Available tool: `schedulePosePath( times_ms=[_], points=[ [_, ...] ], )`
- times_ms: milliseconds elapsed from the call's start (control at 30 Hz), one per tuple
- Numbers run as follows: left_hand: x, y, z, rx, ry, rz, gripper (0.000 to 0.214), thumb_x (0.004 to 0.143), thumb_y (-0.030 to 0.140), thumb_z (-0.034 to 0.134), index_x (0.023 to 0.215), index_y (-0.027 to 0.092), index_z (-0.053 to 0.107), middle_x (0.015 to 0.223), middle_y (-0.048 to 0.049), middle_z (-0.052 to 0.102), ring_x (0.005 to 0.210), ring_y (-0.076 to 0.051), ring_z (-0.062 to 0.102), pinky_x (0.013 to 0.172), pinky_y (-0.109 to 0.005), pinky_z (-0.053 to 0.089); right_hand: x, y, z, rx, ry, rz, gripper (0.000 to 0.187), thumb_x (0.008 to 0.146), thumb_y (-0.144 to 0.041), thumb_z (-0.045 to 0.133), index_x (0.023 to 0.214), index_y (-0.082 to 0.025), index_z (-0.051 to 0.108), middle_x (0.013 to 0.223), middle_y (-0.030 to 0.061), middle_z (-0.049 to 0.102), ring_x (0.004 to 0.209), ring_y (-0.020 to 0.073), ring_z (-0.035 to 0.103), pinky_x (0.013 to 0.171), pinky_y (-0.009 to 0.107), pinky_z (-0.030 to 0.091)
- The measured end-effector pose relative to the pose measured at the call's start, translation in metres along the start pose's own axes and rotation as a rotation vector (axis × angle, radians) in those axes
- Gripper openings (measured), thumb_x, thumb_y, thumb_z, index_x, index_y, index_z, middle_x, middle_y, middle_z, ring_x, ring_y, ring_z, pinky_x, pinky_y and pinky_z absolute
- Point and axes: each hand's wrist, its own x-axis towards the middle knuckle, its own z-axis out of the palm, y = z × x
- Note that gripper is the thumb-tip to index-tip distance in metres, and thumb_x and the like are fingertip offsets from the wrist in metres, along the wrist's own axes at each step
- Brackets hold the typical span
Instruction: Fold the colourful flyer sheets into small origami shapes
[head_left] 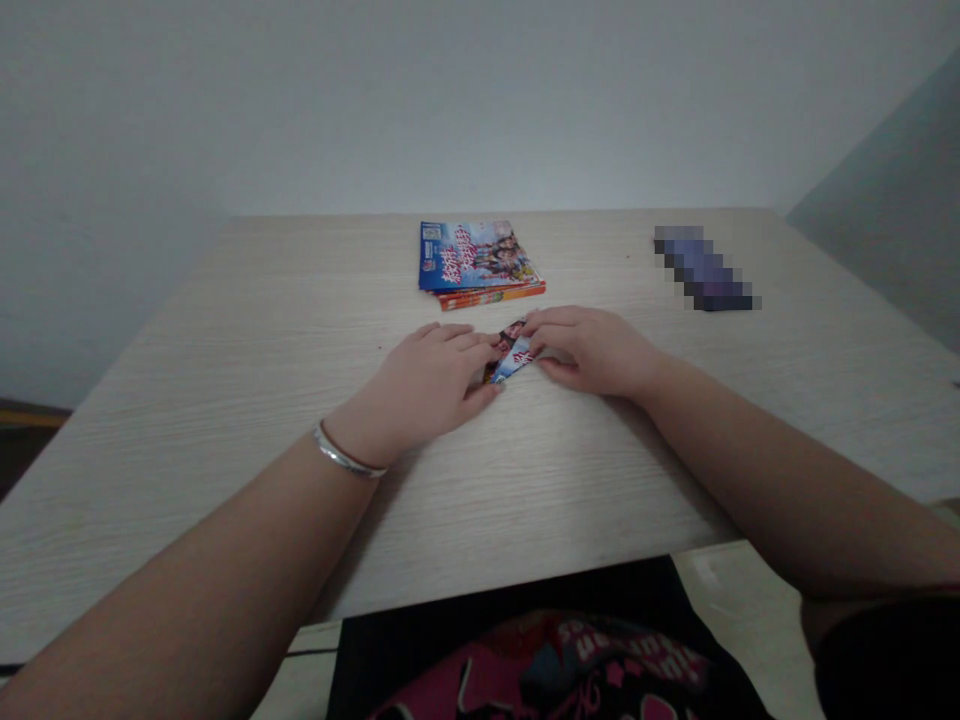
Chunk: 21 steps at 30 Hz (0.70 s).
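A small folded piece of printed paper point(511, 354), red, blue and white, lies on the wooden table point(225, 380) between my two hands. My left hand point(427, 385), with a silver bangle on the wrist, lies over its left end, fingers curled down onto it. My right hand point(592, 348) pinches the right end of the paper with fingertips and thumb. Most of the paper is hidden under the fingers.
Two thin colourful booklets point(476, 262) lie stacked just beyond my hands. A dark, blurred-out oblong object point(705, 268) lies at the back right. A grey wall stands behind the table. My lap with dark and pink clothing shows at the near edge.
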Motion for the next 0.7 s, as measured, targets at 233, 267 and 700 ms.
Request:
schedulePosePath(
  times_ms=[233, 267, 700],
  points=[
    [0.002, -0.003, 0.007, -0.045, 0.062, -0.038, 0.037, 0.093, 0.045, 0.059, 0.116, 0.016, 0.063, 0.114, -0.0110, 0.069, 0.106, -0.029, 0.062, 0.095, -0.042, 0.047, 0.005, 0.005, 0.005, -0.012, -0.015, -0.042, 0.033, 0.090, -0.023, 0.060, 0.121, -0.018, 0.070, 0.127, 0.0083, 0.072, 0.131, 0.0291, 0.057, 0.113, 0.050, 0.043],
    [0.002, -0.003, 0.008, -0.042, 0.065, -0.040, 0.038, 0.093, 0.046, 0.059, 0.117, 0.016, 0.063, 0.114, -0.0111, 0.069, 0.106, -0.029, 0.062, 0.095, -0.042, 0.047, 0.005, 0.006, 0.005, -0.027, -0.014, -0.053, 0.031, 0.091, -0.025, 0.060, 0.119, -0.018, 0.072, 0.124, 0.0070, 0.074, 0.129, 0.0286, 0.058, 0.111, 0.048, 0.044],
    [0.004, -0.002, 0.006, 0.070, 0.108, -0.019, 0.030, 0.099, 0.038, 0.051, 0.108, 0.016, 0.069, 0.101, -0.0092, 0.075, 0.093, -0.027, 0.068, 0.084, -0.040, 0.049, 0.010, -0.007, 0.001, -0.055, 0.068, 0.012, 0.022, 0.093, -0.029, 0.058, 0.095, -0.019, 0.077, 0.096, 0.0084, 0.077, 0.097, 0.0244, 0.068, 0.089, 0.038, 0.052]
  ],
)
